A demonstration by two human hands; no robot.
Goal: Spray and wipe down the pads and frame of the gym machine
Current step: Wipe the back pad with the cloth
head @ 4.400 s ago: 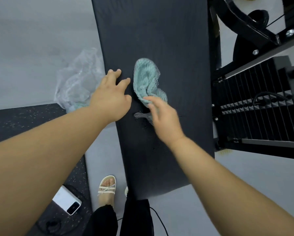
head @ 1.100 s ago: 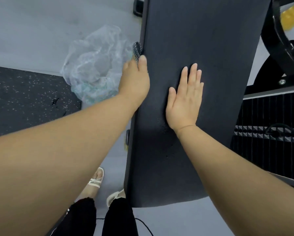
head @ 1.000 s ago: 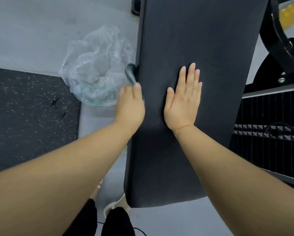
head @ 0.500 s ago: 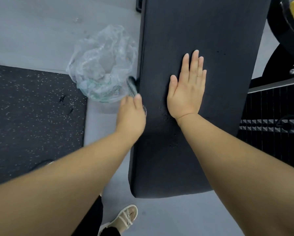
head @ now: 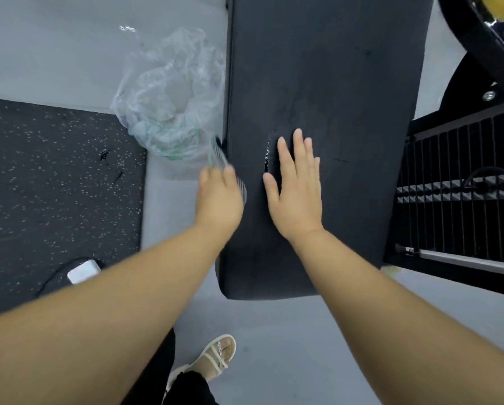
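The long black pad of the gym machine runs down the middle of the view. My right hand lies flat on its top, fingers straight, beside a few wet drops. My left hand is at the pad's left side edge and grips a pale green mesh cloth against it. Only blurred bits of the cloth poke out past my fingers. No spray bottle is in view.
A crumpled clear plastic bag lies on the grey floor left of the pad. A black speckled rubber mat holds a white device with a cable. The black weight stack and frame arm stand right. My sandalled foot is below.
The cloth went from my right hand on the pad's top to my left hand at the left side edge. That hand has slid toward me along the edge. My right hand stays flat.
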